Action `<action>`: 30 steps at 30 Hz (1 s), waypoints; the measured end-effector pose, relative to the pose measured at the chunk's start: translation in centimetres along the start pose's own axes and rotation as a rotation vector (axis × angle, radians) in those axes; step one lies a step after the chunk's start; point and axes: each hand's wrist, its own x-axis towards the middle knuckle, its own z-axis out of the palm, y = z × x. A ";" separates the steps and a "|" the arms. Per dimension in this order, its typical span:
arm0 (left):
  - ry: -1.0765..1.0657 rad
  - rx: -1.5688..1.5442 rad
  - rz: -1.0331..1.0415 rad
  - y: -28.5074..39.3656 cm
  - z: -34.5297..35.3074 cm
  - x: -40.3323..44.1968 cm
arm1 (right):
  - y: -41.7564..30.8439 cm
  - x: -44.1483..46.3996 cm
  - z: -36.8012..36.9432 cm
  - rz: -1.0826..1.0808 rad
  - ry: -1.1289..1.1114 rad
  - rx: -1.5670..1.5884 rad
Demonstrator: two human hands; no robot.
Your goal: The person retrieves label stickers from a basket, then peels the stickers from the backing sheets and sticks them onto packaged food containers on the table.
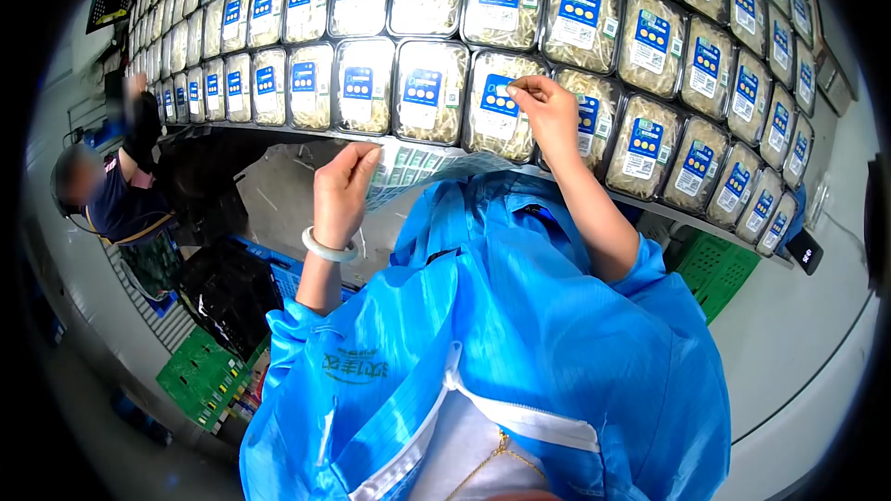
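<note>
Label sheet (408,167): located along the near edge of the packed trays, long axis left to right. Left hand (342,187), raised, pinches its left end. Right hand (549,113) extends far and left over one tray (497,132), fingertips together; contents indeterminable.

We look out from the wearer's head, forward and steeply down, through a wide fisheye with dark rounded borders. Nearest to us: the blue jacket (557,334), bottom centre. Left hand (342,187) and right hand (548,113) sit above centre, at arm's reach. We see packed trays (432,88) bowing across the top; a co-worker (130,199), farther off, far left.
</note>
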 end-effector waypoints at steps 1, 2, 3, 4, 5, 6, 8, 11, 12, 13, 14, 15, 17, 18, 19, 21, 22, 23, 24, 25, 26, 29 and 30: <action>-0.025 0.054 0.011 -0.4 -0.2 0.3 | 0.5 0.5 0.7 -0.019 0.033 -0.030; -0.029 0.066 0.055 -0.6 -0.2 0.6 | 0.9 0.8 1.3 -0.028 0.070 -0.075; -0.035 0.077 0.098 -0.4 -0.2 0.9 | 0.9 1.1 1.9 -0.021 0.098 -0.121; -0.057 0.079 0.108 -0.6 -0.3 1.2 | 1.1 1.3 2.3 -0.013 0.126 -0.167; -0.079 0.080 0.119 -0.8 -0.5 1.6 | 1.1 1.4 2.8 -0.005 0.156 -0.214; -0.101 0.081 0.130 -1.1 -0.7 2.0 | 0.9 1.4 3.3 0.018 0.197 -0.234; -0.123 0.066 0.190 -1.7 -1.1 2.8 | 1.5 1.3 3.7 -0.023 0.260 -0.248; -0.159 0.054 0.230 -2.1 -2.0 4.2 | 1.7 1.2 4.5 -0.021 0.336 -0.339; -0.177 0.051 0.217 -2.0 -2.3 4.6 | 1.5 1.2 4.9 -0.023 0.361 -0.416; -0.196 0.050 0.206 -2.2 -2.5 5.0 | 1.3 1.2 5.2 -0.024 0.386 -0.493; -0.206 0.035 0.225 -2.5 -2.7 5.4 | 1.0 0.9 5.2 -0.093 0.371 -0.735; -0.206 0.004 0.252 -2.6 -2.8 5.8 | 0.4 1.0 5.1 -0.047 0.379 -0.787; -0.197 -0.057 0.303 -2.7 -2.9 6.4 | -0.5 1.3 4.5 0.043 0.389 -0.889; -0.190 -0.088 0.315 -3.1 -2.8 6.6 | -1.8 0.7 4.3 0.001 0.315 -0.684; -0.187 -0.126 0.288 -2.9 -3.0 7.1 | -4.2 -0.5 5.2 -0.011 0.220 -0.419; -0.199 -0.203 0.221 -2.5 -3.5 7.3 | -6.7 -3.0 7.9 -0.196 -0.003 -0.147; -0.219 -0.237 0.230 -2.4 -3.6 7.4 | -8.2 -4.3 8.9 -0.283 -0.096 -0.283; -0.220 -0.257 0.304 -2.4 -3.6 7.7 | -9.3 -5.3 9.8 -0.372 -0.188 -0.422; -0.221 -0.278 0.373 -2.5 -3.6 8.0 | -9.8 -5.8 10.4 -0.393 -0.186 -0.467; -0.218 -0.299 0.442 -2.5 -3.8 8.2 | -9.4 -6.1 10.9 -0.358 -0.166 -0.476; -0.254 -0.305 0.427 -2.6 -4.2 8.4 | -9.7 -6.5 11.3 -0.307 -0.142 -0.429; -0.399 -0.397 0.346 -1.6 -5.8 8.5 | -10.8 -7.7 12.1 -0.323 -0.057 -0.457; -0.444 -0.466 0.267 -1.8 -5.8 8.4 | -11.1 -8.0 12.2 -0.357 -0.022 -0.496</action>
